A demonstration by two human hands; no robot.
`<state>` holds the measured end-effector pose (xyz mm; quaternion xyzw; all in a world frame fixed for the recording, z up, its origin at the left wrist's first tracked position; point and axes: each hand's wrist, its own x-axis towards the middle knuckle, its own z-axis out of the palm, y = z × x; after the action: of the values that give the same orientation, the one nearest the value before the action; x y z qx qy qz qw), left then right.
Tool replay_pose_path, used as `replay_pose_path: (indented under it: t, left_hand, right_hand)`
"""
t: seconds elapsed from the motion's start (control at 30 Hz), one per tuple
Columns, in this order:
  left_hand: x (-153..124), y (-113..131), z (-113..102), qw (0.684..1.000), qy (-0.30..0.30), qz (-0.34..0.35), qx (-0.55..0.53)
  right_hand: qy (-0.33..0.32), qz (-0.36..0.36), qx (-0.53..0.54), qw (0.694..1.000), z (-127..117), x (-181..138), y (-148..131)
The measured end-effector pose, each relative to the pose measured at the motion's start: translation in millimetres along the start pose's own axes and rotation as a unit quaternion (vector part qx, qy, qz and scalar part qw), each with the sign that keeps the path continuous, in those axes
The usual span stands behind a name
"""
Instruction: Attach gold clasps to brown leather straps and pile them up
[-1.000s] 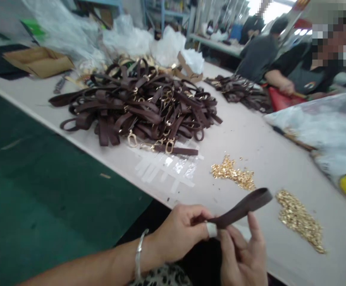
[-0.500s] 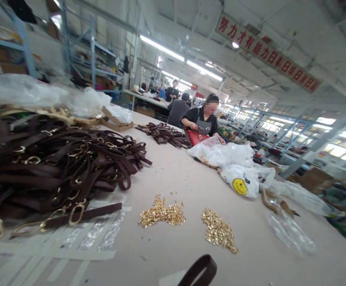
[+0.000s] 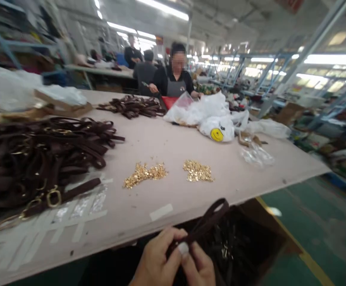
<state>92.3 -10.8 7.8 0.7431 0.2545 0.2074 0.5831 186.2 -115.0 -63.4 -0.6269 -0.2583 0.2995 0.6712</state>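
We have the near strap pile (image 3: 41, 159) left on the table (image 3: 173, 147), two metal-fitting heaps (image 3: 199, 171) side by side right of it. Behind: far strap pile (image 3: 131, 106), plastic bags (image 3: 203, 109) to its right. Our strap loop (image 3: 210, 220) sits by the near edge.

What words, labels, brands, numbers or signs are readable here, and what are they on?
None can be read.
Red sign, top edge: cut off, blurred.
Distant reddish panel: too small.
White bag: dark marks by yellow smiley, illegible.
Apron: emblem too small.
Held dark strap: no lettering visible.
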Motion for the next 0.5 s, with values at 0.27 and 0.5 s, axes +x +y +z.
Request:
replay_pose_path:
  t: [0.27, 0.5]
  left_hand:
    - [45, 29, 73, 0.978, -0.093, 0.155, 0.102]
    - [37, -9, -11, 0.927, 0.075, 0.223, 0.293]
  right_hand:
    - [0.305, 0.046, -0.045, 0.950, -140, 17, 39]
    - [0.327, 0.163, -0.131, 0.921, -210, 2, 143]
